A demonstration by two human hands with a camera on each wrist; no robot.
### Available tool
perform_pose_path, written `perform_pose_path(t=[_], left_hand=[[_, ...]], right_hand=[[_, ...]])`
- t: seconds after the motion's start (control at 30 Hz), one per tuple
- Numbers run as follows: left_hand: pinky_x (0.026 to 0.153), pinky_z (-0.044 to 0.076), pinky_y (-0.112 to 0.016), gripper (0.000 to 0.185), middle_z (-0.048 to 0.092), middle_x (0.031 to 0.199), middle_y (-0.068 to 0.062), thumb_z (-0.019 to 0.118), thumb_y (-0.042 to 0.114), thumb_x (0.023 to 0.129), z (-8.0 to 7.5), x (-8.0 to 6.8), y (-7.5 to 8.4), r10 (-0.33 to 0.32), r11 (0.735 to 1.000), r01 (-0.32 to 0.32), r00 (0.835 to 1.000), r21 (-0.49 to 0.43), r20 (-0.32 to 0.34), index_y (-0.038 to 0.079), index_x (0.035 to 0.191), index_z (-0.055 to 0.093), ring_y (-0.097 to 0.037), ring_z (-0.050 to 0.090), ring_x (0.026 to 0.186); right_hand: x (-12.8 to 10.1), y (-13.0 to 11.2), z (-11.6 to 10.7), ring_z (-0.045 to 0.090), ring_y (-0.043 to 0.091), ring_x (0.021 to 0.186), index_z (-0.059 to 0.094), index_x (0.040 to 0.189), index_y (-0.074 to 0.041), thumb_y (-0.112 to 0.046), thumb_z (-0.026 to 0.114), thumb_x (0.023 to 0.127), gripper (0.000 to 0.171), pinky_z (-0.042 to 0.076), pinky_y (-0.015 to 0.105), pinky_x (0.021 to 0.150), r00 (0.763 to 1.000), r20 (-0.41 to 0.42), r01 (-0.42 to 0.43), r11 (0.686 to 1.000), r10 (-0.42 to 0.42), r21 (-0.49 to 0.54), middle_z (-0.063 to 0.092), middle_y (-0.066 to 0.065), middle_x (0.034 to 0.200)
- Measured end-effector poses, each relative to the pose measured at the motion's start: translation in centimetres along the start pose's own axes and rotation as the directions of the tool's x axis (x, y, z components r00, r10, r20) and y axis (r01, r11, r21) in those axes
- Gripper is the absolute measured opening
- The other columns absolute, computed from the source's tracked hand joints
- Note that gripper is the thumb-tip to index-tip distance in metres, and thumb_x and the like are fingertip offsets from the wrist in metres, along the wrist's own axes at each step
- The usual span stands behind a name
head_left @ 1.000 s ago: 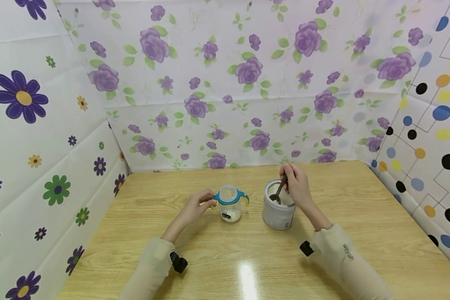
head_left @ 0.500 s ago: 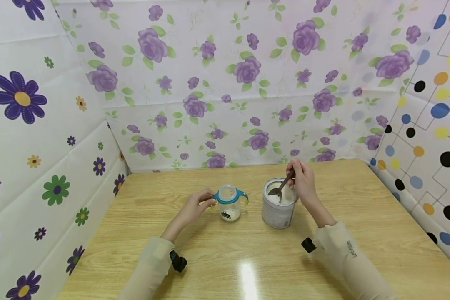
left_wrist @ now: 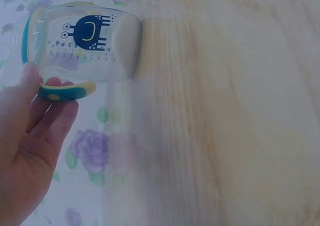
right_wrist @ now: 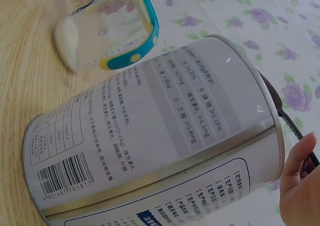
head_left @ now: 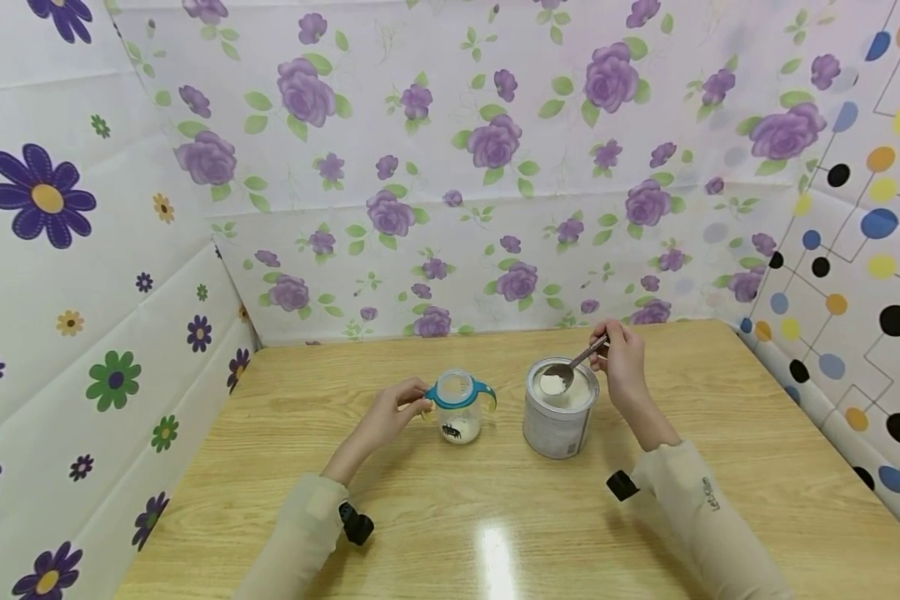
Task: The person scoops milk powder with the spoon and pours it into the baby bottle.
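From the head view, a pale wooden table (head_left: pixel 720 433) stands walled by flowered sheets, purple roses behind and coloured dots at the right. The left hand (head_left: pixel 390 412) pinches the teal handle of a small clear plastic cup (head_left: pixel 459 408) with white powder at its bottom. Just beside it stands an open silver tin (head_left: pixel 558 417); the right hand (head_left: pixel 624 362) grips a metal spoon (head_left: pixel 570 372) heaped with powder above it. The left wrist view shows the fingers (left_wrist: pixel 52 116) under the handle. In the right wrist view the tin's printed label fills the frame.
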State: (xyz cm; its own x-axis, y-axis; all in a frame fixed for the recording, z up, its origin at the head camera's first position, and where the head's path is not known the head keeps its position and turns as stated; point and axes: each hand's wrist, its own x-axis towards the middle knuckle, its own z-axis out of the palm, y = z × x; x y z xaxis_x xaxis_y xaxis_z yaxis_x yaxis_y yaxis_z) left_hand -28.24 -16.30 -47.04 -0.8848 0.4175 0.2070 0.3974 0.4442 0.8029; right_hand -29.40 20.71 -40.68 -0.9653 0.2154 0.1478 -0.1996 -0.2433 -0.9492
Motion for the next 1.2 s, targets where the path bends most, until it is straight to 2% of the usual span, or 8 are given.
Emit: perform_pose_path(t=[0.23,0.53,0.83,1.0,1.2], left_hand=[[0.086,0.056,-0.04,0.011,0.071,0.103,-0.009,0.058,0.02,0.097,0.0,-0.1,0.1,-0.001,1.0,0.001,1.0,0.014,0.004,0.022,0.106,0.064,-0.022,0.068,0.099],[0.089,0.055,-0.048,0.014,0.07,0.107,-0.015,0.057,0.015,0.098,0.1,0.0,0.4,-0.013,1.0,0.013,1.0,-0.011,0.001,0.012,0.109,0.064,-0.03,0.067,0.102],[0.087,0.056,-0.042,0.013,0.07,0.106,-0.018,0.057,0.009,0.097,-0.6,-0.7,3.3,-0.008,1.0,0.008,1.0,-0.004,0.019,0.009,0.107,0.064,-0.03,0.068,0.101],[0.087,0.056,-0.043,0.012,0.069,0.105,-0.02,0.057,0.007,0.097,-0.5,-0.8,3.2,0.004,1.0,-0.004,1.0,-0.016,0.005,0.01,0.107,0.064,-0.032,0.067,0.101],[0.088,0.055,-0.045,0.013,0.069,0.107,-0.019,0.056,0.007,0.098,-0.4,-0.7,2.6,-0.015,1.0,0.015,1.0,-0.014,0.019,0.01,0.108,0.064,-0.032,0.067,0.102]], right_hand=[[0.3,0.2,-0.3,0.048,0.006,0.048,0.052,0.084,-0.006,-0.019,0.035,0.106,0.03,0.043,0.016,0.041,0.997,-0.006,-0.081,0.993,0.082,0.085,0.054,-0.002,0.07],[0.2,0.0,-0.5,0.053,0.006,0.053,0.051,0.089,-0.005,-0.022,0.033,0.107,0.031,0.047,0.015,0.048,0.991,0.042,-0.13,0.98,0.125,0.15,0.056,-0.002,0.074],[0.1,-0.1,-0.4,0.054,0.006,0.057,0.05,0.09,-0.007,-0.02,0.03,0.107,0.03,0.048,0.014,0.05,0.989,0.086,-0.133,0.974,0.119,0.183,0.055,-0.002,0.077],[0.0,-0.4,-0.1,0.054,0.006,0.058,0.05,0.09,-0.006,-0.018,0.029,0.107,0.029,0.048,0.014,0.051,0.987,0.094,-0.146,0.967,0.128,0.207,0.055,-0.001,0.077],[-0.2,-0.7,0.2,0.054,0.006,0.057,0.049,0.09,-0.005,-0.017,0.028,0.107,0.03,0.048,0.014,0.051,0.987,0.102,-0.147,0.961,0.126,0.235,0.056,-0.001,0.076]])
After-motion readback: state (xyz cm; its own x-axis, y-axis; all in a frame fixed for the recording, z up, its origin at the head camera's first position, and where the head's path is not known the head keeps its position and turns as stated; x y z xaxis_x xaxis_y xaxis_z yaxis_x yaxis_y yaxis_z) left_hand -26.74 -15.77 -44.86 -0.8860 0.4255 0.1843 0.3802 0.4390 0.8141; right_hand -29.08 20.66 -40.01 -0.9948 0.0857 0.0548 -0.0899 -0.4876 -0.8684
